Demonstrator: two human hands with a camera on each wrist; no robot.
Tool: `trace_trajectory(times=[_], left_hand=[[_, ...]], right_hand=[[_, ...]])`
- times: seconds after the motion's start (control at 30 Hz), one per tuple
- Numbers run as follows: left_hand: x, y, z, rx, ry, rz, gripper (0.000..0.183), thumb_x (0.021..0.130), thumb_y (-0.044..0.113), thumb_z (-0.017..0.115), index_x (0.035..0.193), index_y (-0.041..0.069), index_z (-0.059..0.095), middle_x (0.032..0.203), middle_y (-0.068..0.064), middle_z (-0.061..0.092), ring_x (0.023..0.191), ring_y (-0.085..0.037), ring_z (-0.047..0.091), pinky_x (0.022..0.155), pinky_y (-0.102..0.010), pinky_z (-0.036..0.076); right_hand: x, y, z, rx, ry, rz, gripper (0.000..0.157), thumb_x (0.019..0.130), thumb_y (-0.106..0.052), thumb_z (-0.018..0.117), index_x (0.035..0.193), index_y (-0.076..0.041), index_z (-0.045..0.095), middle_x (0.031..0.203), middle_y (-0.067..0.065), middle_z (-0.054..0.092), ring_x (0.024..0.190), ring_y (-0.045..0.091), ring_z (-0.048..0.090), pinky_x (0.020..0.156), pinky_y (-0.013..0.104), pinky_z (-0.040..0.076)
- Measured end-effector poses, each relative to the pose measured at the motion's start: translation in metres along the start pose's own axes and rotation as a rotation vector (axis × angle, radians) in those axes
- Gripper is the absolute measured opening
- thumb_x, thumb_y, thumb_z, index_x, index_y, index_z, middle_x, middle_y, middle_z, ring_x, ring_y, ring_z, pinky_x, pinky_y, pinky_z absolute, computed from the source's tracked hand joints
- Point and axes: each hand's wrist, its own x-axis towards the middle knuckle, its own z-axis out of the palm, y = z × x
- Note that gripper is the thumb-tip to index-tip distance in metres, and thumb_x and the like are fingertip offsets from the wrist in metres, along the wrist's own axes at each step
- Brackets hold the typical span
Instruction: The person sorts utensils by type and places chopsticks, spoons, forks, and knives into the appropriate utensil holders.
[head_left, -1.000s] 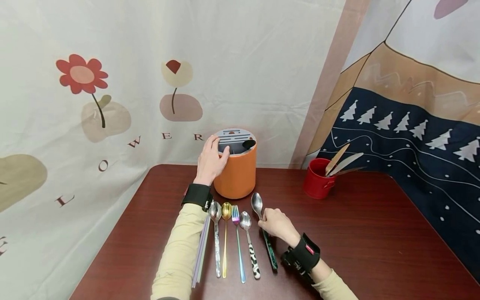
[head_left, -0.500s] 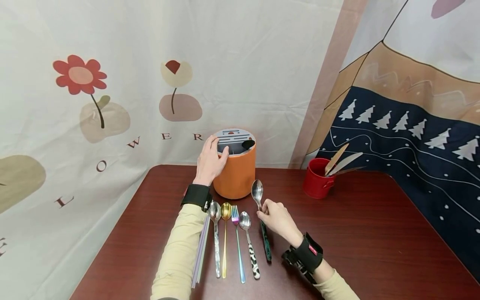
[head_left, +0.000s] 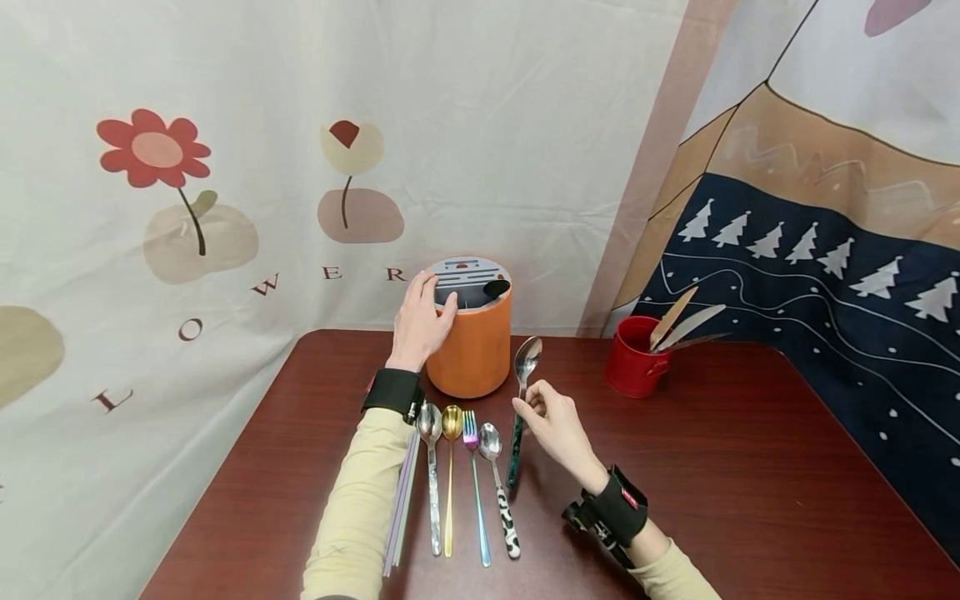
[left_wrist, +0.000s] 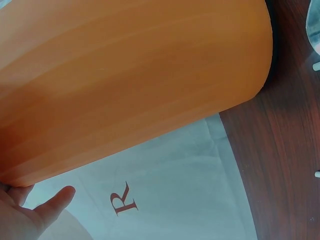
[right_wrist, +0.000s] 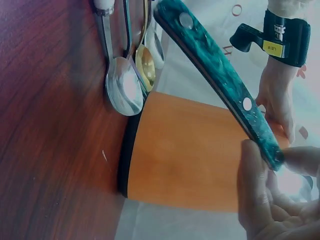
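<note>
A green-handled spoon [right_wrist: 220,82] tilts bowl-up over the table [head_left: 690,483] beside an orange canister [head_left: 471,354], pinched in the right hand [head_left: 557,427] between thumb and fingers. The left hand [head_left: 422,327] rests on the canister's rim, thumb apart from fingers. A gold spoon [head_left: 452,423] and rainbow-coloured fork [head_left: 471,429] lie before it; a red bucket [head_left: 633,368] stands rightward.

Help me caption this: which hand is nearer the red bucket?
Right. The right hand holds a spoon left of the red bucket; the left hand, farther left, touches the orange canister.
</note>
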Motion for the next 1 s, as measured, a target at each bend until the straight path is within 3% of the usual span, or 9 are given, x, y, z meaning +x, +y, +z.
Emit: trace_trajectory(times=[0.1,0.33,0.6,0.77,1.0], left_hand=[[0.000,0.000,0.000,-0.002,0.003,0.004,0.057,0.098,0.040,0.043,0.140,0.002,0.044,0.148,-0.012,0.038,0.144,-0.024,0.028,0.112,-0.045,0.035],[0.000,0.000,0.000,0.006,0.001,-0.001,0.057,0.098,0.041,0.041,0.140,0.003,0.043,0.149,-0.011,0.037,0.145,-0.024,0.027,0.112,-0.045,0.035],[0.000,0.000,0.000,0.009,-0.013,-0.008,0.058,0.098,0.042,0.041,0.142,0.003,0.042,0.150,-0.010,0.036,0.145,-0.023,0.026,0.111,-0.045,0.036],[-0.001,0.000,-0.001,0.003,-0.005,-0.006,0.058,0.098,0.042,0.041,0.141,0.004,0.042,0.150,-0.010,0.036,0.145,-0.023,0.027,0.110,-0.046,0.037],[-0.002,0.000,-0.002,-0.006,-0.009,0.000,0.058,0.098,0.042,0.040,0.142,0.004,0.041,0.150,-0.010,0.036,0.145,-0.023,0.026,0.110,-0.046,0.036]], right_hand=[[0.000,0.000,0.000,0.041,0.023,-0.029,0.014,0.092,-0.017,0.061,0.086,-0.006,0.054,0.078,0.018,0.065,0.053,0.005,0.060,0.059,0.035,0.056],[0.004,-0.003,0.000,0.120,0.097,-0.066,0.015,0.092,-0.015,0.061,0.088,-0.003,0.054,0.085,0.018,0.069,0.056,0.003,0.062,0.058,0.022,0.054],[0.004,-0.040,-0.011,0.189,0.172,-0.085,0.013,0.092,-0.004,0.059,0.092,0.008,0.053,0.087,0.026,0.064,0.067,0.025,0.069,0.062,0.021,0.056],[0.009,-0.057,-0.017,0.205,0.226,-0.127,0.014,0.092,-0.003,0.058,0.094,0.009,0.053,0.087,0.026,0.063,0.071,0.032,0.068,0.063,0.018,0.055],[0.023,-0.069,-0.025,0.212,0.281,-0.188,0.018,0.093,-0.005,0.057,0.098,0.012,0.051,0.090,0.028,0.062,0.071,0.021,0.069,0.066,0.016,0.055]])
